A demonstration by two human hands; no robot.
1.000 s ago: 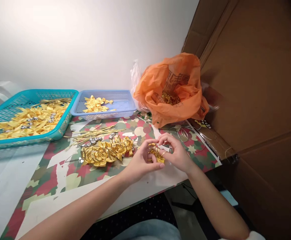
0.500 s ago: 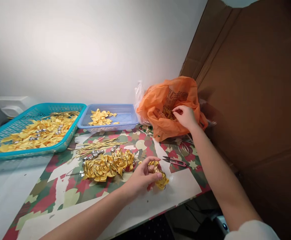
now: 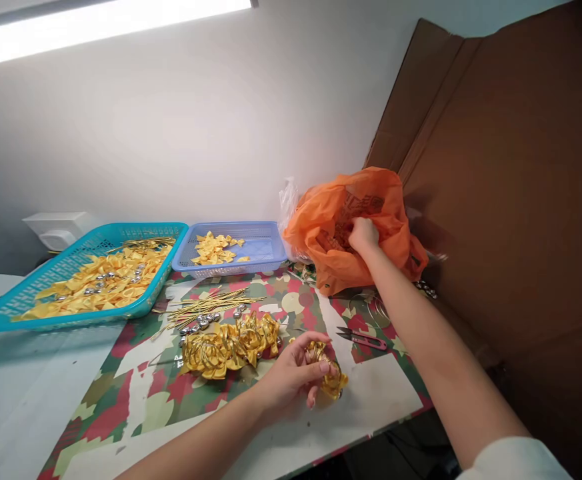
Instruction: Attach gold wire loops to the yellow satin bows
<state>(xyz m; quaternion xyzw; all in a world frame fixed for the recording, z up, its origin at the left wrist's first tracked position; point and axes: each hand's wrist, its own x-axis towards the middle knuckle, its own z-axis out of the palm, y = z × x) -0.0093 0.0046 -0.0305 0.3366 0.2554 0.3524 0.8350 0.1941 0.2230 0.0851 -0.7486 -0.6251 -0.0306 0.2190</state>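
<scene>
My left hand is wrapped round a gold wire-and-ribbon piece above the white patch near the table's front edge. Inside the open orange plastic bag is my right hand, its fingertips hidden among the bag's folds. Left of my left hand lies a row of yellow ribbon flowers with gold wire coils. Silver bells and gold wire stems are spread just behind that row. Pink-handled snips rest between my two arms.
A teal basket of yellow bows and silver bells stands at the left, beside a blue basket with fewer bows. Brown cardboard rises at the right. Loose wire rings lie in front of the bag.
My right hand has moved deeper into the orange bag, and its fingertips are now hidden. My left hand keeps its hold on the gold piece. The camera view has tilted upward, showing a lamp.
</scene>
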